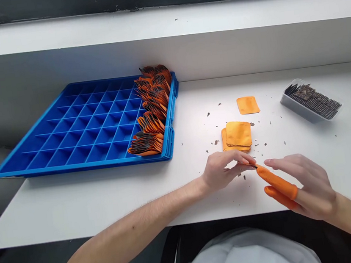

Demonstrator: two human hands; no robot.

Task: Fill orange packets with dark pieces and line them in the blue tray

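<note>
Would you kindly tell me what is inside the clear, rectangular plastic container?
The container holds many thin, dark pieces packed closely, with a brownish flat piece on top; what lies underneath is covered.

One tray (83,165), one tub (301,111)

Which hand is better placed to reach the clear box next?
Probably the right hand: it is nearer the clear box, on the same side, and its grip looks open. The left hand is farther away and pinches a thin piece.
</note>
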